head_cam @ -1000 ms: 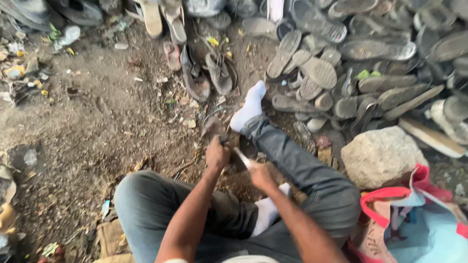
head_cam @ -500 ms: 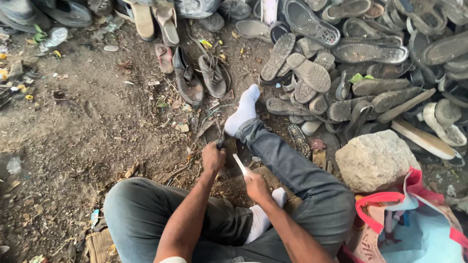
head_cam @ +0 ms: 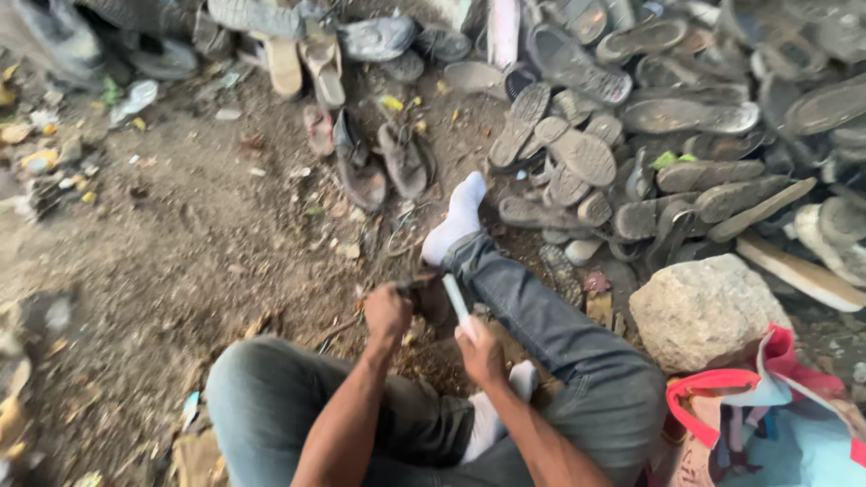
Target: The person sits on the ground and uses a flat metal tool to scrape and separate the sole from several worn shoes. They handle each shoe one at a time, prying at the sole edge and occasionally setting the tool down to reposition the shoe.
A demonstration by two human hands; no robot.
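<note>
Shoe soles point(head_cam: 577, 149) and worn sandals lie heaped across the top and right of the dirt ground point(head_cam: 180, 261), too many and too overlapped to count exactly; dozens show. Two dark sandals point(head_cam: 383, 167) lie side by side, apart from the heap, just beyond the person's foot. One large pale rock point(head_cam: 704, 311) sits at the right, and one bag with red handles point(head_cam: 767, 424) lies just beside it, touching its lower edge. Two white socks show: one white-socked foot point(head_cam: 458, 216) stretched forward toward the soles, the other tucked under the bent leg.

Two hands work close together between the knees. The left hand point(head_cam: 388, 311) is clenched around a small dark piece point(head_cam: 422, 287) pressed near the ground; what the piece is cannot be told. The right hand point(head_cam: 481, 350) is closed in a fist on the handle of one white-bladed knife point(head_cam: 455, 296), whose blade points up and away toward the dark piece, just beside the left hand.
</note>
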